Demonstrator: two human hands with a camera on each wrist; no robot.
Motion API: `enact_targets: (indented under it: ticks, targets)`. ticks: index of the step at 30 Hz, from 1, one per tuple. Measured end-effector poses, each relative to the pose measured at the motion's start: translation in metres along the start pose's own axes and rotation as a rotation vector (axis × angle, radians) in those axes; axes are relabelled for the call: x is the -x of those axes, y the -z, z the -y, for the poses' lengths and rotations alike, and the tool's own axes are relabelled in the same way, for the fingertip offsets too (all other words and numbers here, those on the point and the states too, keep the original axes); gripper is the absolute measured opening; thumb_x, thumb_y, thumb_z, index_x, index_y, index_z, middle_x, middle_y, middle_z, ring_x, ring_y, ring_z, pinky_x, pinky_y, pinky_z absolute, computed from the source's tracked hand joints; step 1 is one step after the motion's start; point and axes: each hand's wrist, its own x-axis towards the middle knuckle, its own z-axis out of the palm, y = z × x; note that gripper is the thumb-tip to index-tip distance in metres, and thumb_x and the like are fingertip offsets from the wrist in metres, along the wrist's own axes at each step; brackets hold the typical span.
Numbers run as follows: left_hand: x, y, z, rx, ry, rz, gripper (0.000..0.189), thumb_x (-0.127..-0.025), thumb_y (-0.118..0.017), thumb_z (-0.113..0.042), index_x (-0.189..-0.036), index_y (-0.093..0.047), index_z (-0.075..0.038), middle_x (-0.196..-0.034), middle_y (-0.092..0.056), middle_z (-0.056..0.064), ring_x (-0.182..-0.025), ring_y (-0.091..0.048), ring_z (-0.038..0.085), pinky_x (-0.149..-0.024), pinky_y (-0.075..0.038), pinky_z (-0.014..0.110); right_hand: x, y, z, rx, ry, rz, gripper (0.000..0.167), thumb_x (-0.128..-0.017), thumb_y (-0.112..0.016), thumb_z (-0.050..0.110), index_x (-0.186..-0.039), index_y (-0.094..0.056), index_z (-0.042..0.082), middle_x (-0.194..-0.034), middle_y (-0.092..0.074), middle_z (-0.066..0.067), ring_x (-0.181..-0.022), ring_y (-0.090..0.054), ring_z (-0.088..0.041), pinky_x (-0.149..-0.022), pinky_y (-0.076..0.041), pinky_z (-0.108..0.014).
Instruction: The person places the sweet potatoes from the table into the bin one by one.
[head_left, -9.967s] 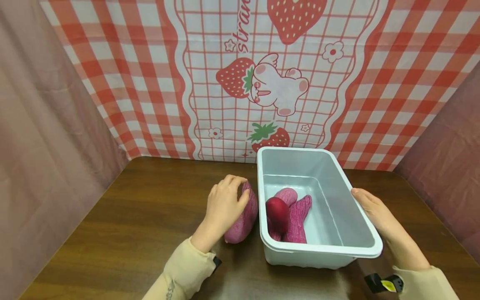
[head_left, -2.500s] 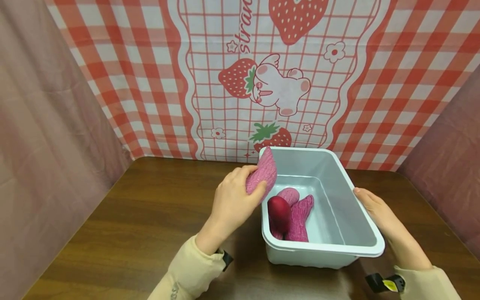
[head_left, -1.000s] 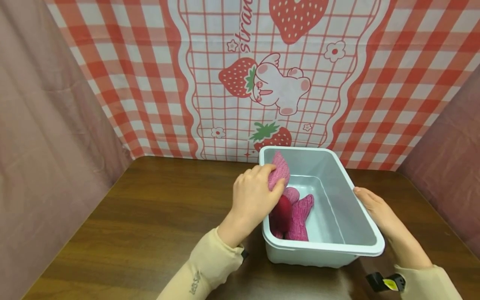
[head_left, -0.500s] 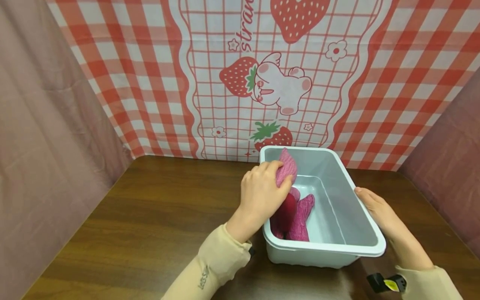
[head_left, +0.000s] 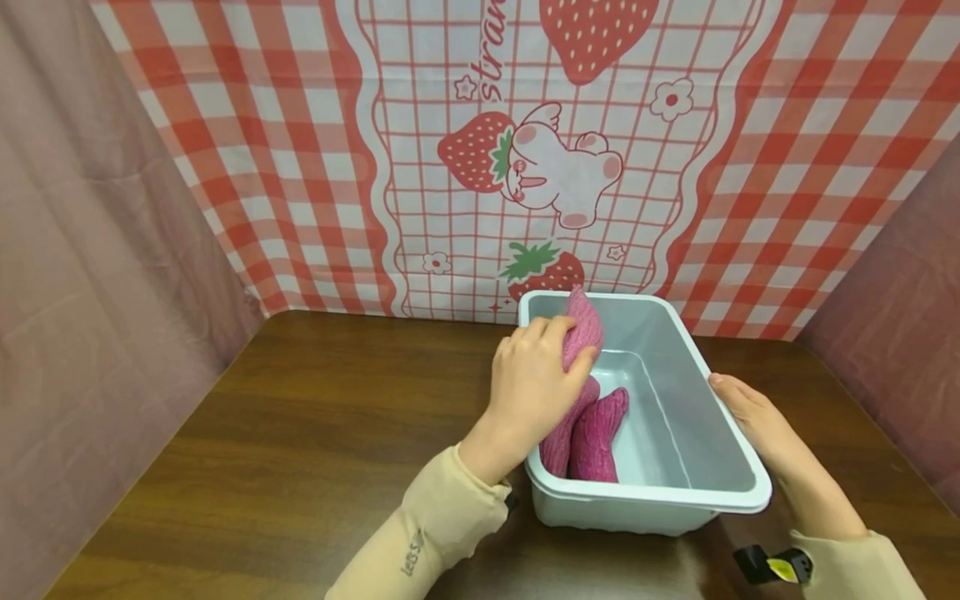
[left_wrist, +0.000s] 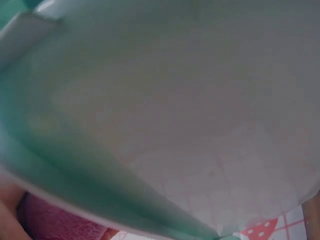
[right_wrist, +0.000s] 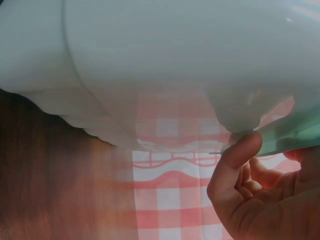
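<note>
My left hand (head_left: 528,383) grips a pinkish-purple sweet potato (head_left: 582,329) over the left side of a pale grey-blue plastic bin (head_left: 652,498). Its pointed end sticks up past the fingers, overlapping the bin's back rim. Inside the bin lie a long dark purple sweet potato (head_left: 600,437) and, against the left wall, another purple one (head_left: 558,442), partly covered by the hand. On the bin's right side, my right hand (head_left: 757,421) holds the rim. The right wrist view shows that hand's thumb at the rim with the fingers curled. Part of the held sweet potato (left_wrist: 60,220) appears in the left wrist view.
A brown wooden table (head_left: 285,467) carries the bin. Behind it hangs a red-and-white strawberry cloth (head_left: 465,225), with pink curtains (head_left: 127,317) at the sides. Black straps circle both wrists, such as the right wrist strap (head_left: 772,565).
My left hand has lifted the sweet potato from the table, left of the bin, to over the bin. The dark red roundish item seen inside earlier is out of sight now. My right hand stays put.
</note>
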Motion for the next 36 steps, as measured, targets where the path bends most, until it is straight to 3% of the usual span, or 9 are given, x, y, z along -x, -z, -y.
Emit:
enact_targets:
  ticks: [5, 14, 27, 36]
  targets:
    - [0.003, -0.005, -0.004, -0.021, -0.008, 0.078, 0.037, -0.085, -0.058, -0.040, -0.112, -0.061, -0.014, -0.099, -0.064, 0.003, -0.084, -0.061, 0.020, -0.073, -0.045, 0.032, 0.000, 0.000, 0.000, -0.012, -0.011, 0.004, 0.061, -0.097, -0.026, 0.041, -0.133, -0.030, -0.008, -0.098, -0.055, 0.004, -0.077, -0.055, -0.001, -0.065, -0.050, -0.027]
    - [0.007, -0.013, -0.007, -0.035, -0.025, 0.127, 0.038, -0.085, -0.057, -0.040, -0.112, -0.060, -0.014, -0.100, -0.064, 0.002, -0.085, -0.059, 0.020, -0.076, -0.044, 0.033, 0.000, 0.000, -0.002, -0.030, -0.004, 0.004, 0.060, -0.098, -0.026, 0.040, -0.132, -0.029, -0.009, -0.093, -0.054, 0.010, -0.076, -0.056, -0.001, -0.064, -0.050, -0.027]
    - [0.012, -0.021, -0.011, -0.044, -0.063, 0.148, 0.036, -0.085, -0.059, -0.040, -0.107, -0.061, -0.012, -0.097, -0.064, 0.002, -0.083, -0.059, 0.019, -0.073, -0.044, 0.032, 0.000, 0.000, -0.001, -0.023, 0.009, 0.001, 0.059, -0.098, -0.026, 0.039, -0.132, -0.029, -0.009, -0.092, -0.052, 0.015, -0.076, -0.055, 0.000, -0.064, -0.050, -0.026]
    - [0.014, -0.025, -0.013, -0.059, -0.064, 0.182, 0.035, -0.085, -0.058, -0.041, -0.106, -0.060, -0.013, -0.097, -0.062, 0.002, -0.081, -0.058, 0.019, -0.074, -0.043, 0.031, -0.001, 0.000, -0.002, 0.005, 0.003, 0.001, 0.058, -0.099, -0.024, 0.036, -0.132, -0.028, -0.011, -0.097, -0.055, 0.005, -0.075, -0.055, 0.002, -0.064, -0.050, -0.025]
